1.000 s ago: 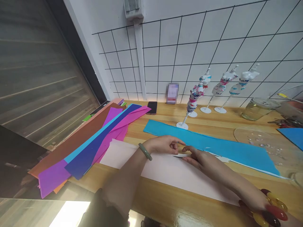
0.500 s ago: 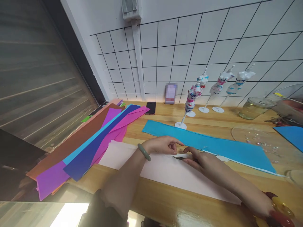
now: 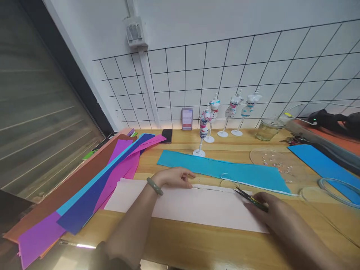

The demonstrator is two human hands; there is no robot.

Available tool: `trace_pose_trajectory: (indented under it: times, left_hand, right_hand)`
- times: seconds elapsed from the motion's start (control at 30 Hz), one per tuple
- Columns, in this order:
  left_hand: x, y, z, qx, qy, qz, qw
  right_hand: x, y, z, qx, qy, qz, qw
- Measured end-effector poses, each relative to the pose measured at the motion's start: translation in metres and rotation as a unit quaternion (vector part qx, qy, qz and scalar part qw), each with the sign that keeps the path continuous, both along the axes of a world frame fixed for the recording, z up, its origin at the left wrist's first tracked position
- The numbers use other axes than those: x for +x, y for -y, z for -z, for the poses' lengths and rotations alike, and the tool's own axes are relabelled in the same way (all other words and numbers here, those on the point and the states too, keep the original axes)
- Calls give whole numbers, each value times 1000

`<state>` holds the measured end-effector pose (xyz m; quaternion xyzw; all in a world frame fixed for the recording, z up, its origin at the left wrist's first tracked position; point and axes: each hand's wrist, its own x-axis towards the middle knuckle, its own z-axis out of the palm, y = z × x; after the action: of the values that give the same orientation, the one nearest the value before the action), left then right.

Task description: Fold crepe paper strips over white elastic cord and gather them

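A long pale pink-white sheet lies across the front of the wooden table, with a narrow strip along its far edge. My left hand rests at that edge, fingers curled; whether it pinches the strip is too small to tell. In my right hand is a small pair of dark scissors, blades pointing left over the sheet's right part, slightly apart. A thin needle or thread runs along the strip between the hands. Behind the sheet lies a turquoise strip with a white lower edge.
Coloured sheets are piled at the left. Several small mannequins stand at the back beside a black phone. To the right are a glass jar, a clear dish with beads, a blue sheet and coiled tubing.
My right hand has moved right, away from my left hand, and the scissors now show clearly in it. The view has shifted right. My left hand stays at the sheet's far edge.
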<state>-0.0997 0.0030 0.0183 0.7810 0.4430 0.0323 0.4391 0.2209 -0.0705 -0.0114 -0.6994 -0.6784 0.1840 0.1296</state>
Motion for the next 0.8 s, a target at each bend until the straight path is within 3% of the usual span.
trace_pose_trajectory:
  times: [0.1, 0.33, 0.57, 0.7, 0.8]
  left_hand:
    - [-5, -2, 0, -6, -33, -2, 999]
    - [-5, -2, -5, -12, -68, 6, 998]
    - [33, 16, -6, 42, -21, 9, 999]
    - [53, 20, 1, 40, 5, -8, 999]
    - [59, 19, 2, 25, 13, -29, 999]
  right_hand:
    - [9, 10, 8, 7, -12, 16, 1000]
    - [9, 23, 10, -16, -102, -39, 994]
    - [69, 17, 20, -35, -106, 6, 994]
    - [102, 17, 11, -25, -101, 41, 994]
    - [97, 16, -6, 17, -45, 97, 994]
